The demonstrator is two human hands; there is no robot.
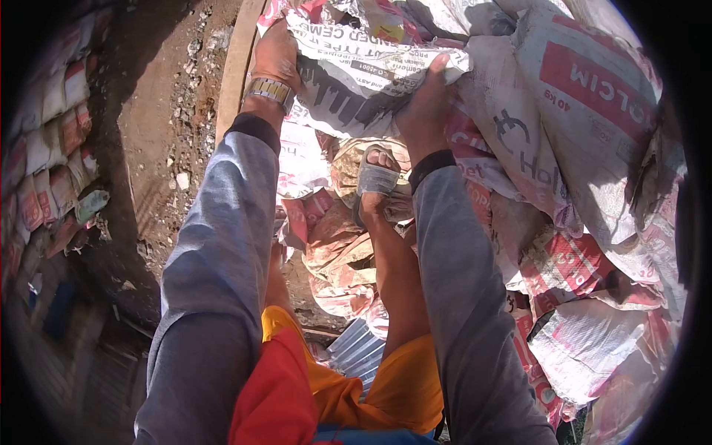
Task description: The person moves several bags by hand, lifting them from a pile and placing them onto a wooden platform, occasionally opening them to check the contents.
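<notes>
Across the top middle, a crumpled white cement bag [363, 78] with dark printing is stretched between my two hands. My left hand [276, 61], below which a metal watch circles the wrist, is closed on the bag's left edge. On the opposite side my right hand [426, 107] grips the right edge, its thumb lying over the printed face. Most of my fingers are hidden behind the bag. Beneath it lie more red and white bags, and my sandalled foot [377, 178] stands on a brownish crumpled bag [337, 252].
Large white and red cement bags [586, 96] are heaped on the right. Left of my hands runs a wooden plank [236, 74], beside bare dirt with small stones [182, 111]. Another stack of bags [55, 156] stands at the far left. Corrugated metal [357, 348] shows between my legs.
</notes>
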